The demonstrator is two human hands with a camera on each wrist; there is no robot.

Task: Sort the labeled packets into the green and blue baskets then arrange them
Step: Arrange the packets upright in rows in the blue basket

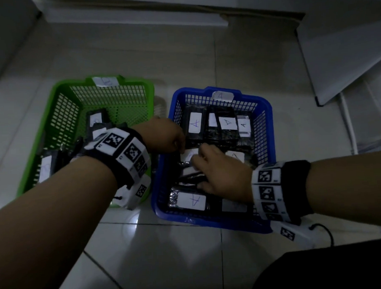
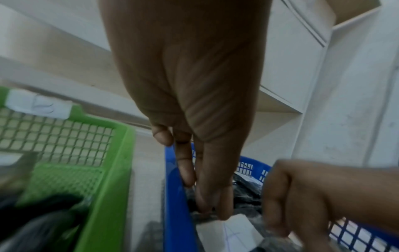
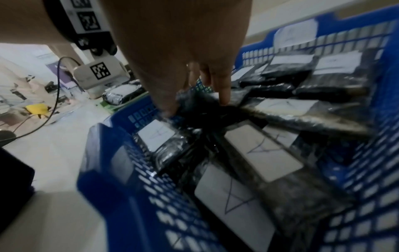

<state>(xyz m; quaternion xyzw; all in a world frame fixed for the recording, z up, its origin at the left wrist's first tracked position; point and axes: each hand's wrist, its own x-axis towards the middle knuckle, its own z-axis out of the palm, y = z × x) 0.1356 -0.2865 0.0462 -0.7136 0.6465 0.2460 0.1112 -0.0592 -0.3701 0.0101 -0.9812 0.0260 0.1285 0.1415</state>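
1. Two baskets stand side by side on a tiled floor [image 1: 190, 253]: the green basket [image 1: 52, 111] on the left, the blue basket [image 1: 269, 119] on the right, close together but apart.
2. Each basket has a paper tag on its far rim. The blue basket's tag [image 1: 222, 96] reads "A". The green basket's tag [image 1: 105, 81] is too faint to read.
3. The blue basket holds many dark packets with white labels. A back row [image 1: 219, 125] lies along the far wall; its readable labels read "A". A front packet [image 1: 191, 200] lies along the near wall, label "A" up.
4. The green basket holds a few dark labelled packets [image 1: 95, 122] in its near left part. Their letters are not legible.
5. The left hand [image 1: 163, 135] reaches across the gap into the blue basket. In the left wrist view its fingers [image 2: 222, 201] point down and, with the thumb, pinch the edge of a middle packet [image 1: 189, 155] by the left wall.
6. The right hand [image 1: 221, 175] is inside the blue basket, just beside the left hand. In the right wrist view its thumb and fingers [image 3: 223, 88] are curled round a dark crumpled packet [image 3: 200, 105] at the basket's middle.
7. Both wrists wear bands with black-and-white markers [image 1: 124, 147].
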